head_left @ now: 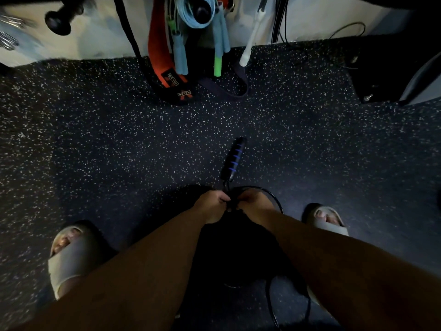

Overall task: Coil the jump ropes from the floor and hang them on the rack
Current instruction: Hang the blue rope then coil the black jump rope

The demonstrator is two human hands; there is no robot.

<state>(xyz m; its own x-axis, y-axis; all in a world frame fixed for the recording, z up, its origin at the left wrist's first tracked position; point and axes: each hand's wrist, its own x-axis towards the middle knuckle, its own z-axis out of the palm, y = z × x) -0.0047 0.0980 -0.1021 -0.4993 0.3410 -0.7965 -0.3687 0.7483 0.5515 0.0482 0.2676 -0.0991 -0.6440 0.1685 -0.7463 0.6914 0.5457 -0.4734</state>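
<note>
Black cord is pinched between both hands, low in the middle of the view. The left hand (213, 204) and the right hand (254, 201) almost touch, fingers closed tight on the rope (278, 201) where its loops come together. It is too dark there to see how many loops they hold. One handle (232, 158), black with blue rings, sticks out from the grip toward 12 o'clock, leaning a bit to 1 o'clock. Its long side points away from the person and toward the rack. It sits nearer the left hand, right above those fingers. A thin loop of rope curves out at 2 o'clock from the right hand, and more cord hangs down at 6 o'clock between the arms. I cannot see the second handle. The rack (58, 21) is far off at 12 o'clock, along the top edge by the pale wall. A blue rope (195, 17) already hangs there, coiled, with blue handles and a green handle (217, 65) hanging down. An orange strap (164, 58) hangs just left of them and a white handle (250, 41) just right. The speckled floor (107, 130) between the hands and the rack looks open, so there is room to step forward. Two feet in pale sandals stand at 8 o'clock and 3 o'clock. A dark box (381, 77) sits at 2 o'clock, well off to the side. I think the coil is nearly done, and next it needs lifting up to a free peg. The loose cord at the bottom could snag a foot.
</note>
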